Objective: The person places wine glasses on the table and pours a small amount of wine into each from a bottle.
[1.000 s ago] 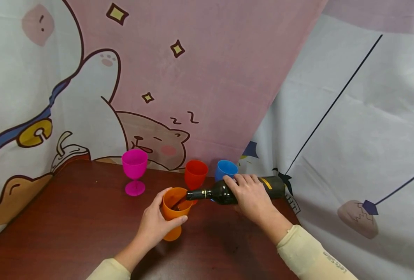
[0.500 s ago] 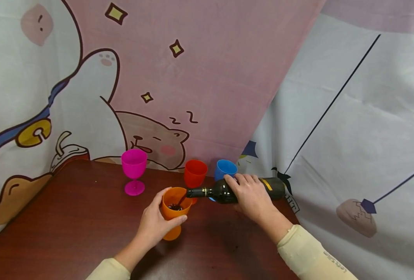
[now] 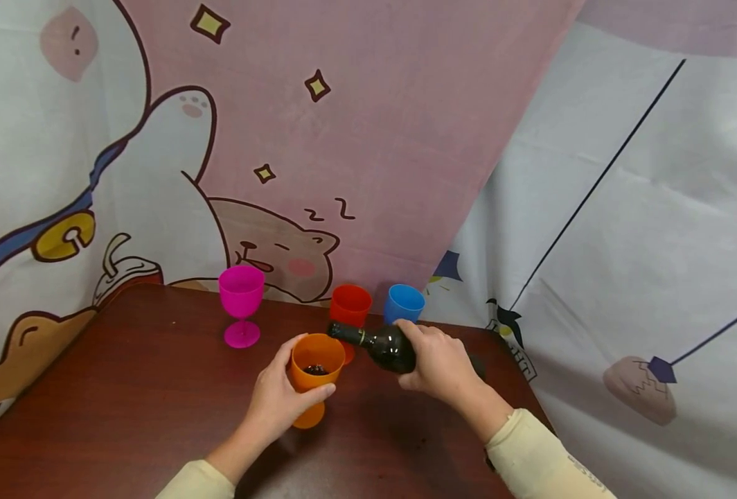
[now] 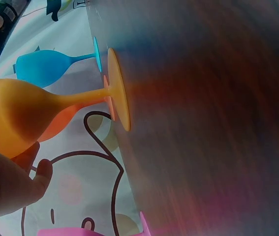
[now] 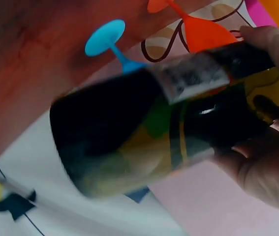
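Note:
My left hand (image 3: 275,391) holds an orange plastic goblet (image 3: 321,352) by its bowl, fingers behind and thumb in front. Dark liquid (image 3: 315,370) shows at the bottom of the bowl. In the left wrist view the orange goblet (image 4: 16,113) has its foot at the tabletop. My right hand (image 3: 443,364) grips a dark glass wine bottle (image 3: 392,350) around its body. The bottle slants with its neck toward the goblet, and its mouth is just above the right side of the rim. No stream shows between them. The right wrist view shows the bottle's base and label (image 5: 191,73).
Behind the orange goblet stand a red goblet (image 3: 351,305) and a blue goblet (image 3: 404,303), the blue one partly hidden by the right hand. A magenta goblet (image 3: 242,294) stands at the back left. The brown table (image 3: 125,402) ends against a printed cloth (image 3: 393,138).
Dark liquid was running from the bottle into the orange goblet; now the stream has stopped. The right hand has turned the bottle, raising its mouth. The left hand and goblet have stayed in place.

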The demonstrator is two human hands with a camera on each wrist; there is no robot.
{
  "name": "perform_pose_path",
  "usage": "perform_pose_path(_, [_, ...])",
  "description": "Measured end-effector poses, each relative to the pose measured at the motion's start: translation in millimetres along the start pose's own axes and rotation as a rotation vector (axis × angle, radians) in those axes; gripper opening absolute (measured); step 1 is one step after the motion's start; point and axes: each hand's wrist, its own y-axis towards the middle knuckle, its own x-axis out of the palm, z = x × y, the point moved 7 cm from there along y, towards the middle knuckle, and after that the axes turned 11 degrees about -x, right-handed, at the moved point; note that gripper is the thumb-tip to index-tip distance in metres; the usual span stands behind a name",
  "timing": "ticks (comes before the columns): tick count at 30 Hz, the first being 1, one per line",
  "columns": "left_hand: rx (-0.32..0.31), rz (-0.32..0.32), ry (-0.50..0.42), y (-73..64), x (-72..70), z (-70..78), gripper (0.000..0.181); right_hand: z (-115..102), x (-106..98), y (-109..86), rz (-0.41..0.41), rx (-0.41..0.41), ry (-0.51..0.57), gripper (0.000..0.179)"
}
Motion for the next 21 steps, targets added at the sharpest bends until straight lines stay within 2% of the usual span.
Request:
perform_pose_path(5, [-0.005, 0.006, -0.001, -0.5, -0.1, 0.8, 0.097, 10.8, 8.2, -9.0, 0.069, 0.125, 0.203, 0.087])
perform_pose_path(9, [0.002, 0.009, -0.01, -1.0, 0.4, 1.2, 0.097, 26.6, 7.9, -22.7, 0.209, 0.192, 0.329, 0.089])
perform_pose_path(13, [0.016, 0.013, -0.008, -0.6, 1.6, 0.6, 0.097, 52.5, 10.8, -43.5, 0.336, 0.31, 0.443, 0.091])
perform_pose_path(17, [0.016, 0.015, -0.014, 0.1, 2.0, -1.0, 0.097, 80.4, 19.6, -65.6, 0.401, 0.459, 0.513, 0.094])
perform_pose_path(21, [0.008, 0.01, -0.02, 0.2, 1.9, -2.0, 0.097, 101.8, 29.4, -82.2, 0.445, 0.564, 0.559, 0.091])
